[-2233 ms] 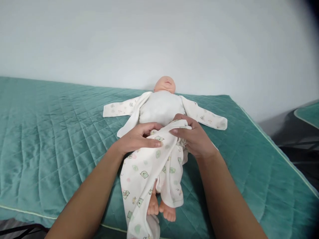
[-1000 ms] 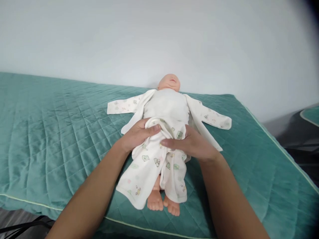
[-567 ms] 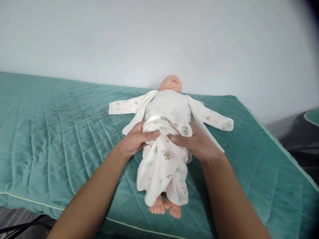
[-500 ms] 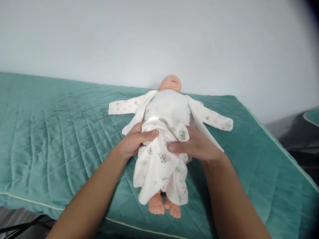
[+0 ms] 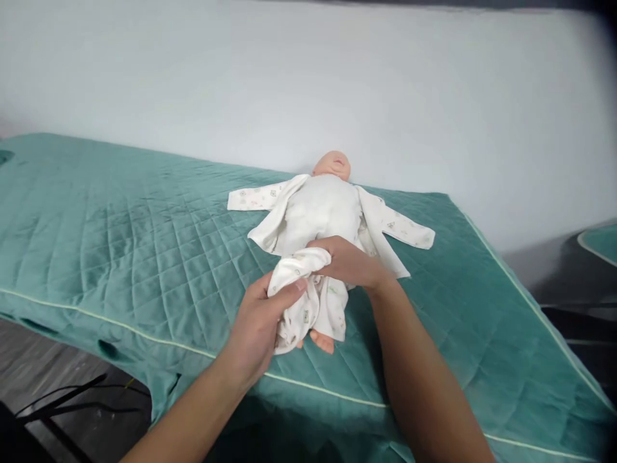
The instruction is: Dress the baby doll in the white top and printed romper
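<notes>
A baby doll [image 5: 322,202] lies on its back with its head by the wall and its feet toward me. Its printed white jacket [image 5: 270,222] hangs open, sleeves spread to both sides, over a plain white torso. White printed baby pants [image 5: 332,308] are bunched around the doll's legs, and its toes show below the hems. My left hand [image 5: 263,318] is closed on the gathered fabric, thumb on top. My right hand [image 5: 344,260] reaches in at the waist opening of the pants; its fingers are hidden by the cloth and seem to grip the edge.
A green quilted cover [image 5: 159,238] with pale piping lies under the doll. Behind it rises a pale wall [image 5: 241,83]. Black metal legs and a cable [image 5: 81,399] show on the floor at lower left. Another green surface [image 5: 600,244] stands at the right.
Both hands have shifted the pants from the doll's hips down toward its feet, baring more of the white torso. My left hand has come lower; my right hand has turned inward. The view has tilted slightly.
</notes>
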Tool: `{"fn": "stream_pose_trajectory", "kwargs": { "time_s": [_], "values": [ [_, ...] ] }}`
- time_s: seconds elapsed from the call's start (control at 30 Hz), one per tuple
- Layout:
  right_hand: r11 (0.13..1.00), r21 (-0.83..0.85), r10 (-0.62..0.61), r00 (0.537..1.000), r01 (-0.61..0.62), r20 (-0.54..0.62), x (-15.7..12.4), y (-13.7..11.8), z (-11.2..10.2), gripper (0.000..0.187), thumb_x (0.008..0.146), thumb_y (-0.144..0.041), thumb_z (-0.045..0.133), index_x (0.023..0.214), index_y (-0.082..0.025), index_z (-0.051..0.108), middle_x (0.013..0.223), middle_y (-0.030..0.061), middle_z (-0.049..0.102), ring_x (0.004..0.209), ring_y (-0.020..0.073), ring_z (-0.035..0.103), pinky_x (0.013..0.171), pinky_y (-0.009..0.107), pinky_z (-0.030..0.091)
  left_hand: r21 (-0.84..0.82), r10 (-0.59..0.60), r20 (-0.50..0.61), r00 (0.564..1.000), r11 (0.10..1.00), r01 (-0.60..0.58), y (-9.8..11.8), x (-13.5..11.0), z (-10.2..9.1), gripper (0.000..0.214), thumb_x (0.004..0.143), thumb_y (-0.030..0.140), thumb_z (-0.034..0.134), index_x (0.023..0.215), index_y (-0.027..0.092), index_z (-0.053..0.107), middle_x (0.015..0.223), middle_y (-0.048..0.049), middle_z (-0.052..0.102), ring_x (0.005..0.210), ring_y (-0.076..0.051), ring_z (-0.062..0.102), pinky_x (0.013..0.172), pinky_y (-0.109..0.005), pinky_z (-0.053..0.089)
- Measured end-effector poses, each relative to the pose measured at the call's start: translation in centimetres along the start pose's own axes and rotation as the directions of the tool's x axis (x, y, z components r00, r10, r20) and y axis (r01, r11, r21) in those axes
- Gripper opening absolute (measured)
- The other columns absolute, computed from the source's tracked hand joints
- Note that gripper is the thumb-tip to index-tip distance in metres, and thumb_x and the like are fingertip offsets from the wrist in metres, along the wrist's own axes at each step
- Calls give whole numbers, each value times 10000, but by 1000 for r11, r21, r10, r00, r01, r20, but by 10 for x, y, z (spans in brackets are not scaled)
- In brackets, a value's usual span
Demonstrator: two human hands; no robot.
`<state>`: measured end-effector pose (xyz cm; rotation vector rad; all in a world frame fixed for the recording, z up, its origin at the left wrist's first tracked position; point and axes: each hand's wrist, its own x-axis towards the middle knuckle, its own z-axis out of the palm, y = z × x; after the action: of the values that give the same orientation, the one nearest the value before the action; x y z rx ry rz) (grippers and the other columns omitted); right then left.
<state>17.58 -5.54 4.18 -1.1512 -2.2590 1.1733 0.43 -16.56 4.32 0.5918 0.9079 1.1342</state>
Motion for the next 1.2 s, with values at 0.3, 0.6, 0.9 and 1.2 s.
{"fn": "stream_pose_trajectory", "kwargs": {
  "time_s": [0.3, 0.6, 0.9, 1.2],
  "values": [
    [976, -207, -65, 998, 61, -10, 1, 4, 10, 102, 746, -257, 658, 784, -183, 717, 866, 23, 730, 861, 205, 638, 738, 277, 455, -262, -18, -224, 974, 964, -42, -24, -52, 18, 362, 809, 377, 715, 1099, 162, 714, 1007, -76, 749, 912, -228, 703, 801, -320, 542],
    [914, -394, -65, 993, 99, 97, 0, 3, 10, 117, 689, -159, 719, 785, -198, 774, 887, 37, 737, 855, 213, 643, 756, 286, 439, -270, -38, -339, 940, 961, -58, -66, -74, -8, 396, 758, 412, 791, 1050, 156, 715, 1008, -78, 748, 917, -209, 700, 793, -305, 530],
    [922, -379, -34, 990, 84, 135, 1, 1, 11, 186, 737, -353, 789, 816, -185, 786, 870, 33, 739, 786, 194, 632, 732, 289, 430, -22, 63, -378, 924, 997, -77, -67, -55, -44, 395, 735, 492, 783, 927, 164, 674, 887, -21, 693, 797, -147, 630, 718, -260, 483],
    [944, -318, -54, 992, 87, 110, 1, -6, 11, 97, 700, -269, 773, 765, -200, 756, 845, 32, 718, 821, 212, 643, 756, 308, 452, 381, 192, -208, 959, 919, -102, -59, -37, -59, 403, 821, 569, 653, 817, 168, 620, 752, 14, 566, 696, -129, 472, 645, -245, 366]
  ]
}}
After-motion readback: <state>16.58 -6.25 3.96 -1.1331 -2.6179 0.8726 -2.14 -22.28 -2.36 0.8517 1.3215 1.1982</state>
